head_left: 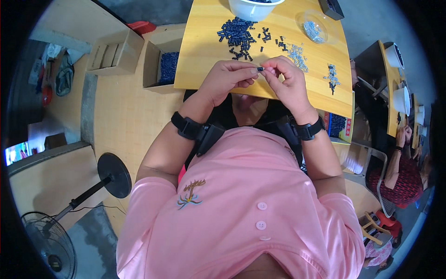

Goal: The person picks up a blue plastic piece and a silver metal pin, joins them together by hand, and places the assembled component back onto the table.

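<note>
My left hand [228, 78] pinches a small black cylindrical piece [260, 69] between thumb and forefinger, over the near edge of the yellow table [197, 51]. Close against it, the thumb and forefinger of my right hand [289, 80] are pressed together at the piece's right end. Whether they grip a second, tiny part there is too small to make out. Beyond my hands lies a heap of black cylindrical pieces [237, 35], with a few strays to its right. Small clear and silvery parts [297, 56] are scattered past my right hand.
At the far edge stand a white tub [253, 10], a clear dish [325, 29] of silvery parts and a dark box [331, 8]. More parts [332, 76] lie at right. A cardboard box [151, 69] flanks the table; a fan [49, 246] stands lower left. Other people sit at right.
</note>
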### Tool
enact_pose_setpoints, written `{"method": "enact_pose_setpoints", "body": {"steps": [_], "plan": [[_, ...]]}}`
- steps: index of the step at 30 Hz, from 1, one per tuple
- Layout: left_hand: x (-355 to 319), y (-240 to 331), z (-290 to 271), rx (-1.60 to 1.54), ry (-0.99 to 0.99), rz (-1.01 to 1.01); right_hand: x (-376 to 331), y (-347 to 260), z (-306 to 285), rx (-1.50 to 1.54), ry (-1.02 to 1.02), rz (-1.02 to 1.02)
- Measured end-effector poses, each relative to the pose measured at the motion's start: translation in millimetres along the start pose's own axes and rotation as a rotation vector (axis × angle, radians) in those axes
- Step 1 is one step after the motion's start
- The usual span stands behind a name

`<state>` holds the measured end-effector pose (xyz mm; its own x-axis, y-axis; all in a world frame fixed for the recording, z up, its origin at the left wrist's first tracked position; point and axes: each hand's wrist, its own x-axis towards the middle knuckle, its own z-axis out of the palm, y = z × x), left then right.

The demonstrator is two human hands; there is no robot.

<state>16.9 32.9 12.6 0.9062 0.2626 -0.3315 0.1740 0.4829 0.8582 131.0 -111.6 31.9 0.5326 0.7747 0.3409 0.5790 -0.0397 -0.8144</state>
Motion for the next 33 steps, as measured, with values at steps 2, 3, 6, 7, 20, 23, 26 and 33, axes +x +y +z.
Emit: {"method": "enact_pose_setpoints", "body": {"steps": [2, 3, 6, 7, 20, 23, 26, 33], "plan": [[1, -1, 0, 0.017, -0.018, 0.000, 0, 0, 0, -0.007, 0.005, 0.013], [1, -2, 0, 0.012, -0.016, 0.001, -1, 0, -1, 0.021, 0.026, 0.020], [2, -3, 0, -0.076, -0.044, -0.023, -2, 7, 0, 0.091, 0.037, 0.016], [2, -2, 1, -0.089, -0.053, -0.040, -2, 9, 0, 0.135, 0.030, 0.006], [5, -4, 2, -0.104, -0.078, -0.117, -2, -5, -2, -0.114, 0.011, -0.051], [2, 0, -2, -0.124, -0.068, -0.135, 0, -6, 6, -0.217, 0.011, -0.229], [3, -1, -4, -0.109, -0.076, -0.168, -1, -3, 11, -0.247, 0.028, -0.205], [9, -9, 2, -0.132, -0.016, -0.141, -6, 3, 11, -0.285, 0.063, -0.178]]}}
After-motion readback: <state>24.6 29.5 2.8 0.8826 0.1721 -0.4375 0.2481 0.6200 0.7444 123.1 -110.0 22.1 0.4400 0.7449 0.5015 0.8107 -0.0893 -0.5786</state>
